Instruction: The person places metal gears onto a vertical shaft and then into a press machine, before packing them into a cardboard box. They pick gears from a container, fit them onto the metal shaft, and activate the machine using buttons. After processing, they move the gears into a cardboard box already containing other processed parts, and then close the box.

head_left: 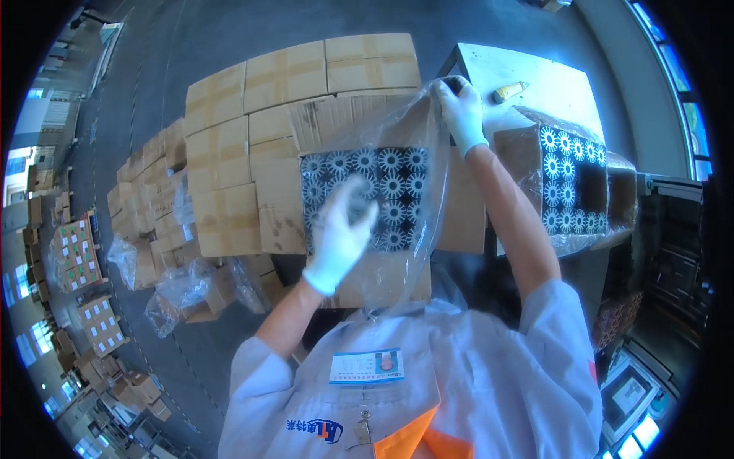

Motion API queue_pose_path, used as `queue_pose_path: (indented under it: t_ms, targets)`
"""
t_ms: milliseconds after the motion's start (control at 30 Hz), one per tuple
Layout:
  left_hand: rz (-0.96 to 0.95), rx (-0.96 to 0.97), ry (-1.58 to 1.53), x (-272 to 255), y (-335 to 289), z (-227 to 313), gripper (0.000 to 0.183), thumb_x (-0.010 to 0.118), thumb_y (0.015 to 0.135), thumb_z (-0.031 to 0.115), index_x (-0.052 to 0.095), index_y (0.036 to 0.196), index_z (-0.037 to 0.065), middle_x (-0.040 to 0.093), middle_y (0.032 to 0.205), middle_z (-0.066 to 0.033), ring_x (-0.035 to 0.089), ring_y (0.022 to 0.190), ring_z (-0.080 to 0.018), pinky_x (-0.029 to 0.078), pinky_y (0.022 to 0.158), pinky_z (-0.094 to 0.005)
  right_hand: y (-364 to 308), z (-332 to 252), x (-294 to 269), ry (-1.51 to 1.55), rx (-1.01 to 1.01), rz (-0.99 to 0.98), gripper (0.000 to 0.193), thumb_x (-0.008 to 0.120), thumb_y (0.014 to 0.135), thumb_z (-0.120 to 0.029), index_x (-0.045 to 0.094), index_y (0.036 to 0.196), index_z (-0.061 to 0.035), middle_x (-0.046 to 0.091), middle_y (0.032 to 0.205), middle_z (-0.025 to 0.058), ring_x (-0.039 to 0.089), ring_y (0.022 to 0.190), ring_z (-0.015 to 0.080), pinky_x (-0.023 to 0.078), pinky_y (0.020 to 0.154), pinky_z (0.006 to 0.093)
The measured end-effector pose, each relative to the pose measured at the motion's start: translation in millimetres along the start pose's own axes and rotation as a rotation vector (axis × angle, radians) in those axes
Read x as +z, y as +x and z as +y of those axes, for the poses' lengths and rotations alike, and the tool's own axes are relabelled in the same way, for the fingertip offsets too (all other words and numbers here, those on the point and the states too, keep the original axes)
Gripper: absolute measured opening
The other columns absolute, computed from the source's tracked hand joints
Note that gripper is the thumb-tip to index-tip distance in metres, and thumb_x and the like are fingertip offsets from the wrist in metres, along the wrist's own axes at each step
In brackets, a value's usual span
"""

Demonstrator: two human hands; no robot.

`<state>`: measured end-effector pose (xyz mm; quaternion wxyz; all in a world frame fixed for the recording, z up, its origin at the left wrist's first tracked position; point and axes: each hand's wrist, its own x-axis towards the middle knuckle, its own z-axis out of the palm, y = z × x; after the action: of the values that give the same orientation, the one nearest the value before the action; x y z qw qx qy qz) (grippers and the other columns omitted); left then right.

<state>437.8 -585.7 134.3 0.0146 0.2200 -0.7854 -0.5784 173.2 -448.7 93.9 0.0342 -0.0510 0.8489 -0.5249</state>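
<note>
My right hand, in a white glove, is closed on the gathered edge of a clear plastic bag, held up at the box's far right. This bag lines an open cardboard box packed with rows of round finned metal parts. Over the left part of those rows is my left hand, also gloved. Its thumb and fingers stand apart, the fingers blurred by motion, with nothing visible between them. Whether they touch the film or the parts cannot be made out.
Taped cartons are stacked left of and behind the open box. On the right, a pale table carries a small yellow object and a second box of similar finned parts. Loose plastic film lies over cartons at the lower left.
</note>
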Motion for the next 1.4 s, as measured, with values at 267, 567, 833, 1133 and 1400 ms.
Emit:
queue_pose_path:
  t_ms: [267,567,833,1133,1400]
  targets:
    - [-0.115,0.299,0.935,-12.8,74.1,-62.0,0.077,0.076,0.079,0.040,0.050,0.142,0.004,0.054,0.140,-0.0222,0.053,0.129,-0.0351,0.043,0.106,-0.0451,-96.6,-36.4,-37.2,-0.389,-1.268,-0.653,0.024,0.065,0.082,-0.040,0.073,0.076,-0.0174,0.068,0.081,-0.0006,0.064,0.093,0.0232,0.036,0.110,0.0605]
    - [0.505,0.801,0.952,-238.6,100.8,21.8,0.039,0.064,0.093,0.010,0.057,0.130,-0.001,0.068,0.106,-0.0182,0.065,0.086,-0.0230,0.051,0.076,-0.0309,-119.5,-3.7,-231.9,-0.711,-0.702,-0.023,0.022,0.065,0.087,-0.031,0.060,0.074,-0.0138,0.056,0.063,0.0050,0.059,0.068,0.0272,0.044,0.092,0.0459]
    - [-0.323,0.724,0.130,246.9,-17.7,216.1,0.035,0.062,0.089,0.000,0.062,0.123,-0.006,0.066,0.119,-0.0128,0.062,0.110,-0.0226,0.049,0.097,-0.0360,-265.6,113.3,-436.8,-0.544,-0.589,0.385,0.017,0.069,0.083,-0.028,0.065,0.078,-0.0126,0.058,0.073,0.0070,0.058,0.072,0.0278,0.046,0.074,0.0411]
    - [-1.261,1.503,0.342,709.9,-237.0,253.2,0.026,0.070,0.085,0.018,0.069,0.109,0.008,0.066,0.094,-0.0108,0.067,0.086,-0.0304,0.053,0.074,-0.0418,-450.6,275.0,-625.8,-0.418,0.480,0.412,0.030,0.060,0.092,-0.035,0.071,0.105,-0.0109,0.067,0.102,0.0113,0.064,0.101,0.0333,0.048,0.092,0.0475]
    - [-1.489,1.744,0.767,835.0,-265.8,222.7,0.023,0.064,0.083,0.022,0.066,0.102,0.009,0.066,0.094,-0.0189,0.066,0.088,-0.0367,0.051,0.075,-0.0473,-465.5,346.9,-650.4,-0.250,0.434,0.547,0.039,0.060,0.093,-0.036,0.067,0.119,-0.0082,0.062,0.128,0.0187,0.058,0.118,0.0370,0.045,0.101,0.0472]
